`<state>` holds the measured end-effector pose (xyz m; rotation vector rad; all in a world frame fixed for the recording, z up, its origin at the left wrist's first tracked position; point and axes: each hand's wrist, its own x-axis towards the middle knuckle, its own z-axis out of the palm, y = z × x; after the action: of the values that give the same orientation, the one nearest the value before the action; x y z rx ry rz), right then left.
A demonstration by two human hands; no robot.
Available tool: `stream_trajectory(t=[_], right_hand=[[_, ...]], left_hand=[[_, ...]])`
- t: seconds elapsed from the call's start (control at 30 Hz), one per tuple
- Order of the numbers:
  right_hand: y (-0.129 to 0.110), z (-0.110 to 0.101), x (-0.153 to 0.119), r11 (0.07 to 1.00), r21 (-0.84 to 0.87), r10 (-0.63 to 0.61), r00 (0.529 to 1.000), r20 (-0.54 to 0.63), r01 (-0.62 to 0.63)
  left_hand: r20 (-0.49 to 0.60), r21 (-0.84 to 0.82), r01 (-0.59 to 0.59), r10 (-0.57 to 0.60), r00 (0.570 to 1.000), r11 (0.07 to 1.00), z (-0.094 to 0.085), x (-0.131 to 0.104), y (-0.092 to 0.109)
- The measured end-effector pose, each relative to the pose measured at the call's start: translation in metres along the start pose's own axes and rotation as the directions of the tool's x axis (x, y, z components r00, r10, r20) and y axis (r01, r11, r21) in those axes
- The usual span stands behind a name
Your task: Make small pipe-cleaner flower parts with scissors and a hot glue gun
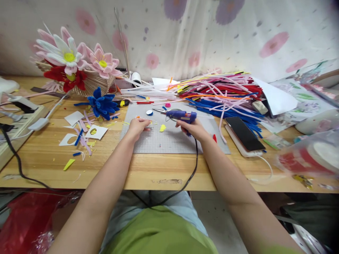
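My right hand is wrapped round the grip of a blue hot glue gun, its nozzle pointing left over the grey cutting mat. A black cord hangs from the gun towards my lap. My left hand is closed in a pinch on thin pale yellow strands at the mat's left side; the fingertips are small and partly hidden. Between the hands lies a yellow scrap. Behind it are a small white-topped disc and a pointed metal tool, partly covered by the gun.
Pipe cleaners lie heaped along the back. A blue flower and a bunch of fuzzy flowers stand at left, near cut paper. At right are a phone and a bagged red cup. A power strip sits far left.
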<state>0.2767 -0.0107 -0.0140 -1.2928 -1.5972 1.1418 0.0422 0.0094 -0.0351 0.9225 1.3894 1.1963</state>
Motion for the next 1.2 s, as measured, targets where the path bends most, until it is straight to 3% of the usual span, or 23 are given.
stream_trajectory(t=[0.17,0.73,1.2], right_hand=[[0.004,0.022,0.004,0.992,-0.119,0.045,0.998,0.046,-0.039],[0.008,0.027,0.005,0.954,-0.258,-0.121,0.983,0.138,0.154],[0.008,0.028,0.005,0.955,-0.263,-0.108,0.985,0.133,0.140]], left_hand=[[-0.001,-0.009,-0.021,0.021,1.000,1.000,0.000,0.003,-0.003],[0.029,0.068,-0.010,0.008,1.000,0.998,0.001,-0.002,0.002],[0.043,0.089,-0.021,0.018,0.999,0.996,0.002,-0.002,0.001]])
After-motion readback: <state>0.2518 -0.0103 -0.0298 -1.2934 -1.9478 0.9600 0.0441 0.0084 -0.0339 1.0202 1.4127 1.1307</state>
